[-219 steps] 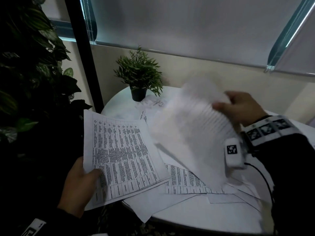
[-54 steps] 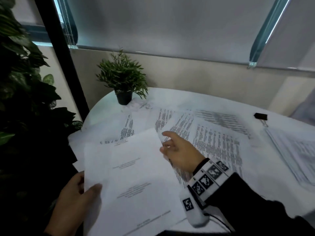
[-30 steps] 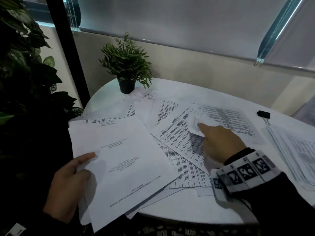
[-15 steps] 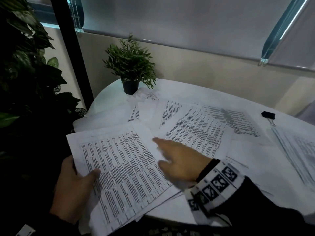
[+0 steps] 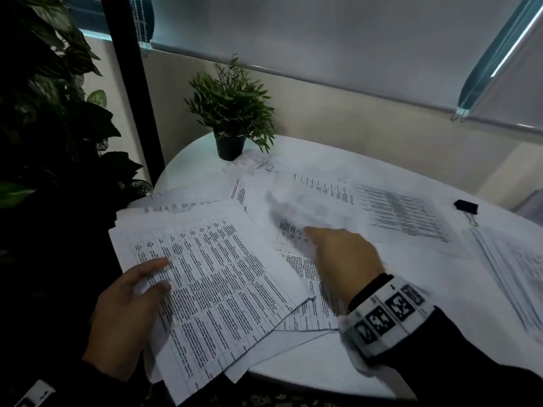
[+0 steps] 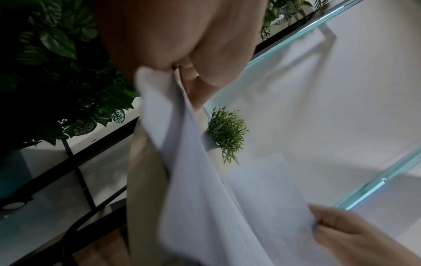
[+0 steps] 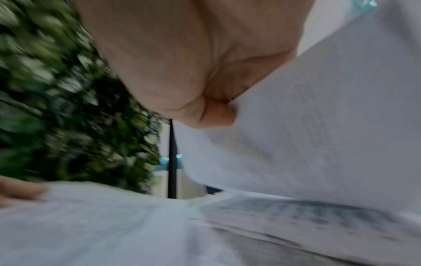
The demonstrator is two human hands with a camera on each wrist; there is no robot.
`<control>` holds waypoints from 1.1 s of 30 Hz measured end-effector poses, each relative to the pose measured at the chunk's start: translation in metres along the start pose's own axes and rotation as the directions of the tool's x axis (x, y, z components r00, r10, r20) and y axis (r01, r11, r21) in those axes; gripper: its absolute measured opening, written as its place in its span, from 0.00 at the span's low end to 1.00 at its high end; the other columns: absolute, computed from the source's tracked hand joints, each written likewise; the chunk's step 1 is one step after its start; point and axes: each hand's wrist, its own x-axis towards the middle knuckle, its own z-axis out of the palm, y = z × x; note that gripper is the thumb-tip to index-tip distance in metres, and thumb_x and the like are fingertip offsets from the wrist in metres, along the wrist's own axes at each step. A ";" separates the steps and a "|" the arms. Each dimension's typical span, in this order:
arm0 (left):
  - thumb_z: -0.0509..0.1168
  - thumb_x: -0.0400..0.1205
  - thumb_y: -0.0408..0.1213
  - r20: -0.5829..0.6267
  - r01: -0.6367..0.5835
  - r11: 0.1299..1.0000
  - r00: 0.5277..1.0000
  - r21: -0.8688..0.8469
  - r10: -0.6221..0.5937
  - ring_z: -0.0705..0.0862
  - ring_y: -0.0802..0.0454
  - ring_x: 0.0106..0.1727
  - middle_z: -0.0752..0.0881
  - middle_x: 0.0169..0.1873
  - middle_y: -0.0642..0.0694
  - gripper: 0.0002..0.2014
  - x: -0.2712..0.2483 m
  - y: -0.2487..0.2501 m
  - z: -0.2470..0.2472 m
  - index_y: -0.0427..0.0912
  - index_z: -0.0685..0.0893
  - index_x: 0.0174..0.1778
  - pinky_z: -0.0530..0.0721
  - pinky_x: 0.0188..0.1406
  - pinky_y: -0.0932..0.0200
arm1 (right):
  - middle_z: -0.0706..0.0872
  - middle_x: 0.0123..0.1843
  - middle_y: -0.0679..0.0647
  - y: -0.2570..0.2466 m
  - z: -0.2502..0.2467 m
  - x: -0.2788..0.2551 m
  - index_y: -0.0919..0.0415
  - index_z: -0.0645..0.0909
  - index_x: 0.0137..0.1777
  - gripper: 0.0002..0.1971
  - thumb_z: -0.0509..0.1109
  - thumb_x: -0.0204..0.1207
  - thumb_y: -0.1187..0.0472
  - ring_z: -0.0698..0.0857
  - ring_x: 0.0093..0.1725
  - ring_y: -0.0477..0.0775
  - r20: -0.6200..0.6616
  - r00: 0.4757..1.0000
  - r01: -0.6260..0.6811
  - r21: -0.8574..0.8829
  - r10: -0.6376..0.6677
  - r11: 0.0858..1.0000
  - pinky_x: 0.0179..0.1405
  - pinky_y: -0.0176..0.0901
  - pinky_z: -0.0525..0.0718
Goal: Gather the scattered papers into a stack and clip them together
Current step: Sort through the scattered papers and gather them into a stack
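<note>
Two hands (image 5: 123, 312) (image 5: 343, 259), flat printed sheets (image 5: 211, 277) (blurred)

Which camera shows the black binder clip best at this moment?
The head view. The binder clip lies in plain sight on the round table, far right, untouched by either hand. Neither wrist view shows it: both are filled with palm, paper and blur.

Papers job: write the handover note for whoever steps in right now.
Left hand grips the gathered stack at the table's near left edge. Right hand pinches a loose sheet mid-table, lifting it.
More loose sheets lie spread across the table; another pile sits at the right edge. Binder clip lies untouched at the far right.
Done: part gathered. Left: collect the rest, square the stack, clip it.
</note>
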 end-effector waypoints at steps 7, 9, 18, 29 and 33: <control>0.66 0.82 0.37 0.132 0.255 0.947 0.963 -0.192 -0.233 0.86 0.56 0.55 0.84 0.58 0.52 0.13 -0.009 0.023 0.003 0.46 0.85 0.62 0.81 0.54 0.63 | 0.84 0.59 0.54 -0.058 0.000 -0.027 0.52 0.74 0.71 0.21 0.60 0.77 0.65 0.83 0.59 0.61 0.293 0.731 0.575 0.223 -0.616 0.787 0.54 0.56 0.84; 0.67 0.79 0.25 0.087 0.203 0.976 0.977 -0.084 -0.196 0.85 0.54 0.39 0.83 0.58 0.39 0.16 -0.007 0.016 0.000 0.38 0.80 0.64 0.82 0.31 0.71 | 0.84 0.62 0.50 -0.042 -0.020 -0.015 0.47 0.68 0.77 0.24 0.59 0.81 0.60 0.83 0.58 0.54 0.380 0.734 0.363 0.480 -0.563 0.798 0.61 0.50 0.81; 0.55 0.81 0.15 0.089 0.118 0.993 0.989 -0.008 -0.117 0.76 0.51 0.19 0.82 0.54 0.29 0.15 -0.005 0.015 0.001 0.35 0.80 0.55 0.70 0.14 0.72 | 0.80 0.67 0.67 0.147 0.027 0.092 0.67 0.75 0.67 0.27 0.68 0.74 0.50 0.79 0.66 0.67 0.292 0.784 -0.571 -0.007 0.548 0.821 0.59 0.52 0.77; 0.56 0.81 0.16 0.130 0.068 0.998 0.989 0.000 -0.068 0.84 0.43 0.45 0.83 0.57 0.35 0.16 -0.003 0.007 -0.004 0.39 0.83 0.47 0.80 0.48 0.57 | 0.77 0.73 0.62 0.176 0.036 0.075 0.63 0.68 0.76 0.28 0.70 0.77 0.62 0.77 0.70 0.60 0.210 0.809 -0.548 -0.067 0.549 0.834 0.68 0.45 0.75; 0.55 0.81 0.16 0.144 0.074 0.997 0.987 -0.015 -0.071 0.86 0.36 0.47 0.85 0.52 0.37 0.17 -0.003 0.005 -0.002 0.40 0.84 0.46 0.87 0.48 0.54 | 0.67 0.80 0.59 0.168 0.026 0.068 0.58 0.63 0.79 0.35 0.68 0.73 0.49 0.69 0.77 0.58 0.372 0.794 -0.445 -0.184 0.481 0.876 0.76 0.45 0.67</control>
